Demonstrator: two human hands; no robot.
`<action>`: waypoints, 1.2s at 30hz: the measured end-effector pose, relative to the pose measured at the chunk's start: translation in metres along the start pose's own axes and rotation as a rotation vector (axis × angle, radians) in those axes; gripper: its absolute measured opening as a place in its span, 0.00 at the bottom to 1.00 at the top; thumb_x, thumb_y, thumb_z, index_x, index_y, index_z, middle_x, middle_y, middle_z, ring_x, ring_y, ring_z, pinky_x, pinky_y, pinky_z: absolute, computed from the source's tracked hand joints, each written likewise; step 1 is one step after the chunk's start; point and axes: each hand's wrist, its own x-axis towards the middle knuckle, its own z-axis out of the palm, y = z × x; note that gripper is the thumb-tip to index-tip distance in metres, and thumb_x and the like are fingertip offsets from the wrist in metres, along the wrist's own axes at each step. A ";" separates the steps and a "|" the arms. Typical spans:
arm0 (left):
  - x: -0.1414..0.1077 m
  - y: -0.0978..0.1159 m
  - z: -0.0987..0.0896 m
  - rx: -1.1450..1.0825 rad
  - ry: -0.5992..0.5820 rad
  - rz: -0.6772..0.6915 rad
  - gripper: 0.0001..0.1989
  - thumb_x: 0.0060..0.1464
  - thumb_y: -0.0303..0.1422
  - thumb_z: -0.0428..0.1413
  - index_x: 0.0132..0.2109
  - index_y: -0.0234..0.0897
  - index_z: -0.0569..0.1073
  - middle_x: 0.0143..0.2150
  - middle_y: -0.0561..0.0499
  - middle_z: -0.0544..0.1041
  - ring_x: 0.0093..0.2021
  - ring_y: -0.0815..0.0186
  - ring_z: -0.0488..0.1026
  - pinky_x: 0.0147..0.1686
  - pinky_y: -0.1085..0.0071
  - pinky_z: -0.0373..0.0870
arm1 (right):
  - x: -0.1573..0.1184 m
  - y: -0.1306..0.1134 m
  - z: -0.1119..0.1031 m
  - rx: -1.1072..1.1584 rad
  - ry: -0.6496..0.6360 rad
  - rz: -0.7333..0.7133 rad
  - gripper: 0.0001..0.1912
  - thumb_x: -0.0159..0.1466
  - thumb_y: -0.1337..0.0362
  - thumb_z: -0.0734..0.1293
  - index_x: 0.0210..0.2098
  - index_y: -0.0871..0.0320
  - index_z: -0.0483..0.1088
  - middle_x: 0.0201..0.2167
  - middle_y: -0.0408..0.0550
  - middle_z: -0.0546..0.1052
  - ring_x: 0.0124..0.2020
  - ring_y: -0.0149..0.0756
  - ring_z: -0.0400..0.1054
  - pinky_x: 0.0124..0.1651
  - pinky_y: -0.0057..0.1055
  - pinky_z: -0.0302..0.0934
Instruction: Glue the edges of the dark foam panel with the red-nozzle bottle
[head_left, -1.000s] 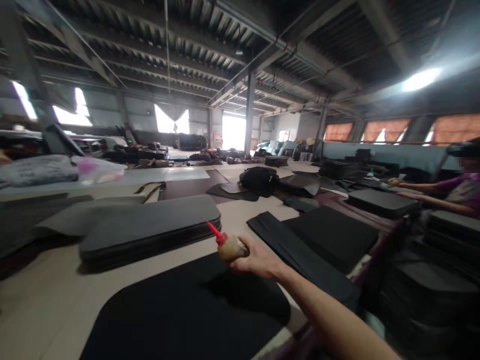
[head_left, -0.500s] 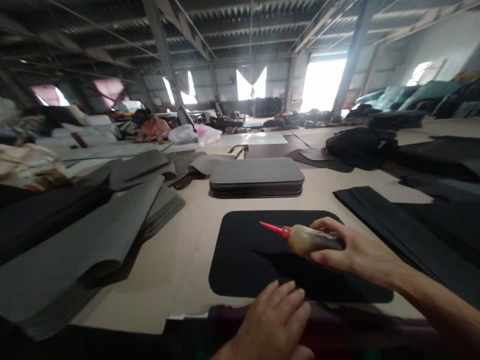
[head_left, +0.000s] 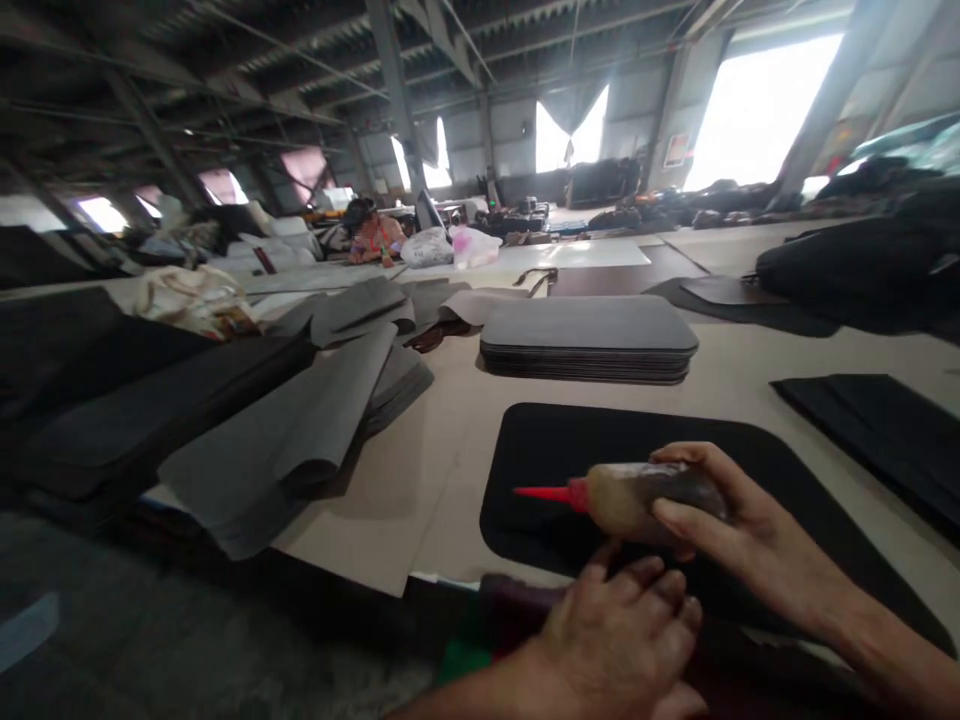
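My right hand [head_left: 750,530] is wrapped round a squeeze bottle [head_left: 615,500] with a red pointed nozzle. The bottle is held on its side, its nozzle pointing left above a black sheet [head_left: 547,445] with rounded corners. Murky brownish contents show through the bottle's wall. Below it, my left hand [head_left: 619,635] rests at the near edge of the sheet, fingers stretched out and holding nothing. Just beyond the sheet lies a neat stack of grey-topped panels [head_left: 589,325] with rounded corners.
Grey sheets [head_left: 300,430] lie in a loose pile on the left, their corner overhanging the table [head_left: 375,530]. Folded black material [head_left: 870,425] is at the right, with a dark bundle [head_left: 847,270] behind. A person [head_left: 375,235] sits far off at the left.
The view has swung left, so the table's things appear farther right. The bottle has turned from slanting to nearly level, and my left hand has come closer beneath it.
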 end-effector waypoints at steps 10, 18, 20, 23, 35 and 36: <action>0.006 -0.002 -0.016 0.005 -0.006 -0.027 0.26 0.66 0.48 0.48 0.63 0.37 0.66 0.67 0.47 0.65 0.71 0.51 0.51 0.68 0.51 0.51 | 0.014 -0.005 0.028 -0.090 -0.142 -0.223 0.15 0.65 0.54 0.68 0.48 0.51 0.67 0.44 0.47 0.72 0.43 0.39 0.70 0.44 0.34 0.68; 0.003 -0.002 -0.013 -0.024 0.023 -0.050 0.25 0.66 0.46 0.49 0.64 0.38 0.66 0.68 0.43 0.63 0.71 0.49 0.51 0.66 0.51 0.54 | 0.022 -0.008 0.031 -0.118 -0.237 -0.282 0.12 0.67 0.56 0.67 0.48 0.52 0.66 0.42 0.47 0.70 0.41 0.37 0.69 0.43 0.33 0.67; 0.003 -0.002 -0.013 -0.035 0.027 -0.057 0.26 0.66 0.47 0.49 0.64 0.38 0.65 0.69 0.41 0.61 0.71 0.48 0.50 0.66 0.50 0.54 | 0.023 -0.007 0.031 -0.130 -0.241 -0.305 0.12 0.68 0.57 0.66 0.49 0.52 0.66 0.43 0.47 0.70 0.41 0.37 0.69 0.43 0.33 0.67; 0.003 -0.002 -0.013 -0.035 0.027 -0.065 0.27 0.66 0.47 0.49 0.65 0.38 0.64 0.69 0.38 0.60 0.72 0.47 0.49 0.66 0.49 0.53 | 0.025 -0.007 0.032 -0.143 -0.248 -0.339 0.12 0.68 0.57 0.66 0.49 0.52 0.66 0.42 0.47 0.70 0.40 0.37 0.69 0.42 0.33 0.66; 0.000 -0.001 -0.006 -0.018 0.031 -0.060 0.28 0.65 0.46 0.48 0.66 0.37 0.63 0.66 0.37 0.64 0.68 0.44 0.58 0.64 0.48 0.56 | 0.037 -0.016 0.031 -0.185 -0.341 -0.424 0.12 0.70 0.56 0.64 0.51 0.52 0.65 0.42 0.47 0.69 0.38 0.36 0.68 0.40 0.32 0.64; 0.000 -0.001 -0.005 -0.020 0.038 -0.057 0.28 0.65 0.47 0.49 0.66 0.37 0.63 0.66 0.37 0.64 0.68 0.44 0.58 0.64 0.48 0.56 | 0.038 -0.017 0.031 -0.191 -0.346 -0.427 0.12 0.69 0.56 0.64 0.50 0.52 0.65 0.42 0.47 0.69 0.38 0.36 0.68 0.40 0.32 0.64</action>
